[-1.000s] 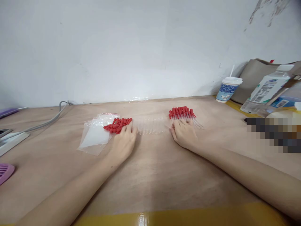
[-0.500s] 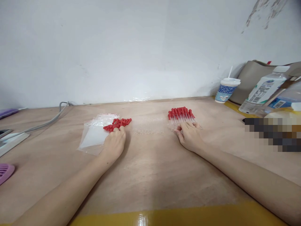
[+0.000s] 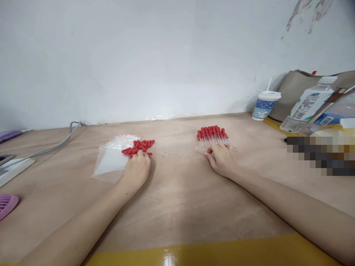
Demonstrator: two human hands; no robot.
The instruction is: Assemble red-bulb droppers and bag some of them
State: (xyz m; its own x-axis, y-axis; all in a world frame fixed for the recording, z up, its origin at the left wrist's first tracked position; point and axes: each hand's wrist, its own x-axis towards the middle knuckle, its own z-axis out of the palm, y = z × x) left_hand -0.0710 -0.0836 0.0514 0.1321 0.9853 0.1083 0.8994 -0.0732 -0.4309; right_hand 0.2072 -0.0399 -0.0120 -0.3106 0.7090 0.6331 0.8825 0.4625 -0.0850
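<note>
My left hand (image 3: pixel 137 170) rests knuckles-up at the near edge of a pile of loose red rubber bulbs (image 3: pixel 138 146), its fingers curled onto them. A row of clear glass tubes (image 3: pixel 174 148) lies between my hands. My right hand (image 3: pixel 222 159) lies on the clear ends of a bunch of droppers with red bulbs (image 3: pixel 212 133), fingers bent over them. Whether either hand pinches one piece is hidden by the fingers.
Clear zip bags (image 3: pixel 113 159) lie left of the bulbs. On the wooden table (image 3: pixel 177 199) stand a lidded cup with a straw (image 3: pixel 263 105), a plastic bottle (image 3: pixel 306 105) and a beige bag (image 3: pixel 298 87) at the right. A grey cable (image 3: pixel 55 146) and a purple item (image 3: pixel 7 205) lie left.
My left hand moved left from the tube row to the red bulbs. My right hand shifted slightly right onto the dropper ends.
</note>
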